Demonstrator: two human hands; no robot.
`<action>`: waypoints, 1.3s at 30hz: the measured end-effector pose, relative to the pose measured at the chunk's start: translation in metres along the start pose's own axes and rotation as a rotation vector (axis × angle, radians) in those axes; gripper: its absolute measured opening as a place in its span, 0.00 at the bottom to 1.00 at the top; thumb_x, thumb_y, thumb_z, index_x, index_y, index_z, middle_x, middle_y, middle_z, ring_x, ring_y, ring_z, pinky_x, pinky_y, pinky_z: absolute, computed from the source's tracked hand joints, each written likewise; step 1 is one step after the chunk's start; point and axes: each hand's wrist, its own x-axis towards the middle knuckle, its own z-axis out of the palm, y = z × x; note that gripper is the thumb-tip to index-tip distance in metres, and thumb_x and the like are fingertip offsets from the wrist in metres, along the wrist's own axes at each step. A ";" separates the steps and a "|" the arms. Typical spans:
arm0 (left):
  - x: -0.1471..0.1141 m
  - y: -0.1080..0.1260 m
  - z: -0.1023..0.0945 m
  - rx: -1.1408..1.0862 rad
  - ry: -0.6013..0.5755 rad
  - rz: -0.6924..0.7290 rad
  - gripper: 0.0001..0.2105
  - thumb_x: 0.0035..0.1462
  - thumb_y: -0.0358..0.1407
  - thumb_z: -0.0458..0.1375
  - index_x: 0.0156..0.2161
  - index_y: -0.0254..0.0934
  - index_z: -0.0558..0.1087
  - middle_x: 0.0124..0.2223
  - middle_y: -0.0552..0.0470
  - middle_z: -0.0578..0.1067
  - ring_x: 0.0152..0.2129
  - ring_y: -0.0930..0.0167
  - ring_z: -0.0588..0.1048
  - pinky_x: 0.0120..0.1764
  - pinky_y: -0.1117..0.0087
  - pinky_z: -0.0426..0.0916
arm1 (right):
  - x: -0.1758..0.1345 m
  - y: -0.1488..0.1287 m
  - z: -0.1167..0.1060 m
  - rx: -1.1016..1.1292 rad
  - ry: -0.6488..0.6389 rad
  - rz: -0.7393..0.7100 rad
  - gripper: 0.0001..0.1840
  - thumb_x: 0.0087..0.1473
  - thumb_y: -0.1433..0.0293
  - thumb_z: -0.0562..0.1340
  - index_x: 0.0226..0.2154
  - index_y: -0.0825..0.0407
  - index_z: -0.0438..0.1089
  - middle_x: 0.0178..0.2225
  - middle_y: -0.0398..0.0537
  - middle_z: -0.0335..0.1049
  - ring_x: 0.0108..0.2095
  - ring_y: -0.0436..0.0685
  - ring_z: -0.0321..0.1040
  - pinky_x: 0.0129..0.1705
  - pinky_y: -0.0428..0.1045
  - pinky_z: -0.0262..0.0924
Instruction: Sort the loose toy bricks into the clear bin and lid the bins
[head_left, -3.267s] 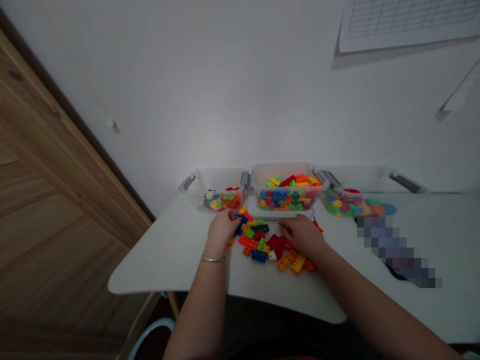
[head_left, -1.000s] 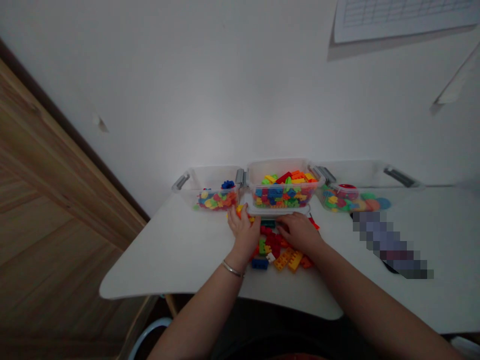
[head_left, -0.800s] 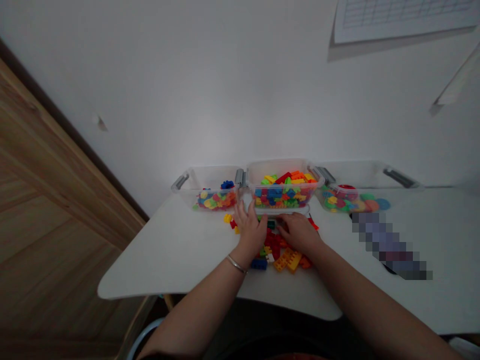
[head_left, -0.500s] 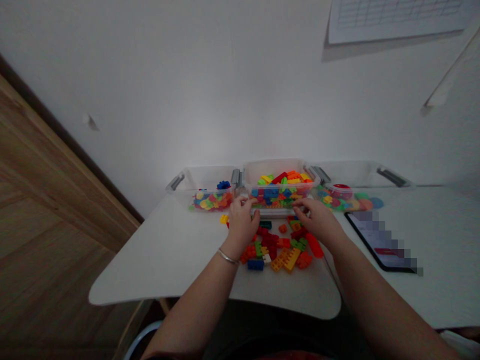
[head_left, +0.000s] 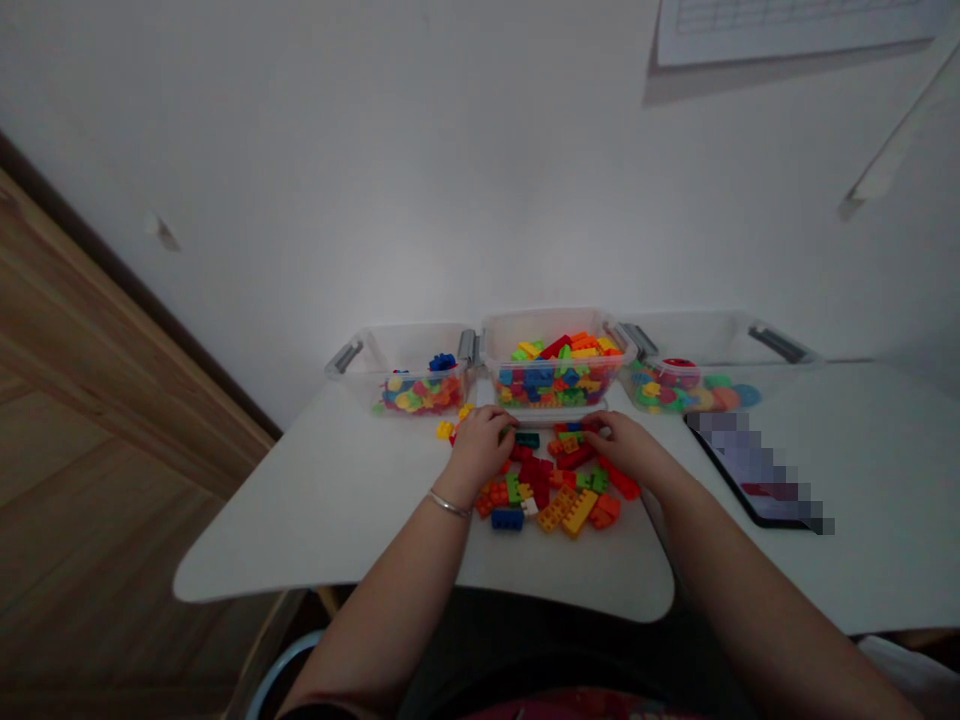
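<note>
My left hand (head_left: 480,447) is low over the left part of a pile of toy building blocks (head_left: 536,475), fingers curled together. Whatever is in those fingers is hidden; a dark green block (head_left: 527,440) lies just right of them. My right hand (head_left: 626,447) reaches in from the other side, thumb and fingers closed at the edge of a small group of red, blue, green and orange blocks (head_left: 568,440). Below the hands lie yellow-orange blocks (head_left: 579,513), a blue block (head_left: 508,520) and a long red-orange piece (head_left: 621,480).
Behind the pile stands a clear bin (head_left: 559,360) heaped with blocks. Clear bins to its left (head_left: 397,370) and right (head_left: 720,365) hold small colourful pieces. A tablet (head_left: 750,470) lies on the white table (head_left: 337,500) to the right. The wall rises behind.
Both hands have come down from the front of the middle bin to the blocks, their fingers drawing in. The view has tilted slightly, so everything sits a little higher.
</note>
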 end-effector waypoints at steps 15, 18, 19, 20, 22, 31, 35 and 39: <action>-0.003 0.003 -0.010 0.007 0.018 -0.008 0.09 0.58 0.31 0.56 0.40 0.39 0.78 0.44 0.48 0.77 0.43 0.65 0.73 0.50 0.61 0.66 | 0.006 0.029 0.005 0.021 0.174 -0.210 0.17 0.54 0.75 0.54 0.40 0.51 0.75 0.42 0.51 0.75 0.42 0.56 0.71 0.46 0.52 0.64; -0.001 0.001 -0.009 -0.001 0.005 -0.023 0.09 0.58 0.31 0.55 0.40 0.38 0.78 0.43 0.47 0.77 0.43 0.65 0.73 0.50 0.61 0.67 | 0.008 0.032 0.007 -0.020 0.133 -0.285 0.17 0.54 0.74 0.55 0.42 0.51 0.75 0.44 0.52 0.74 0.43 0.56 0.71 0.49 0.52 0.63; -0.001 0.000 -0.009 -0.002 -0.001 -0.024 0.09 0.59 0.31 0.55 0.40 0.37 0.78 0.43 0.47 0.77 0.43 0.65 0.73 0.50 0.61 0.67 | 0.009 0.032 0.008 -0.026 0.117 -0.293 0.17 0.54 0.74 0.56 0.43 0.51 0.75 0.44 0.52 0.74 0.43 0.56 0.70 0.48 0.52 0.63; -0.001 0.000 -0.009 -0.004 -0.005 -0.024 0.09 0.59 0.31 0.55 0.40 0.37 0.78 0.43 0.47 0.77 0.43 0.65 0.73 0.50 0.62 0.67 | 0.009 0.032 0.009 -0.032 0.106 -0.295 0.16 0.54 0.73 0.57 0.43 0.51 0.75 0.43 0.51 0.73 0.43 0.56 0.70 0.48 0.52 0.64; -0.001 0.000 -0.009 -0.008 -0.014 -0.017 0.09 0.59 0.31 0.55 0.40 0.37 0.78 0.44 0.46 0.77 0.43 0.65 0.73 0.50 0.62 0.67 | 0.010 0.032 0.009 -0.050 0.100 -0.304 0.15 0.53 0.72 0.58 0.42 0.50 0.75 0.42 0.51 0.73 0.43 0.57 0.70 0.47 0.52 0.64; 0.000 -0.004 -0.006 -0.018 -0.017 0.020 0.09 0.60 0.32 0.54 0.39 0.37 0.78 0.42 0.46 0.77 0.42 0.66 0.73 0.48 0.63 0.68 | 0.007 0.025 0.004 -0.218 0.141 -0.278 0.08 0.51 0.72 0.61 0.35 0.47 0.74 0.40 0.46 0.74 0.43 0.57 0.69 0.44 0.51 0.62; 0.000 -0.003 -0.006 -0.020 -0.020 0.013 0.09 0.59 0.32 0.55 0.38 0.38 0.78 0.43 0.47 0.77 0.41 0.66 0.73 0.48 0.63 0.68 | 0.006 0.021 0.002 -0.278 0.150 -0.267 0.05 0.51 0.70 0.62 0.33 0.48 0.73 0.38 0.46 0.74 0.41 0.58 0.69 0.41 0.51 0.61; -0.001 -0.004 -0.005 -0.032 -0.011 0.018 0.09 0.59 0.32 0.55 0.39 0.38 0.78 0.43 0.47 0.77 0.41 0.66 0.73 0.48 0.63 0.68 | 0.005 0.020 0.000 -0.289 0.105 -0.250 0.08 0.51 0.71 0.62 0.36 0.47 0.74 0.38 0.46 0.75 0.40 0.57 0.69 0.40 0.50 0.60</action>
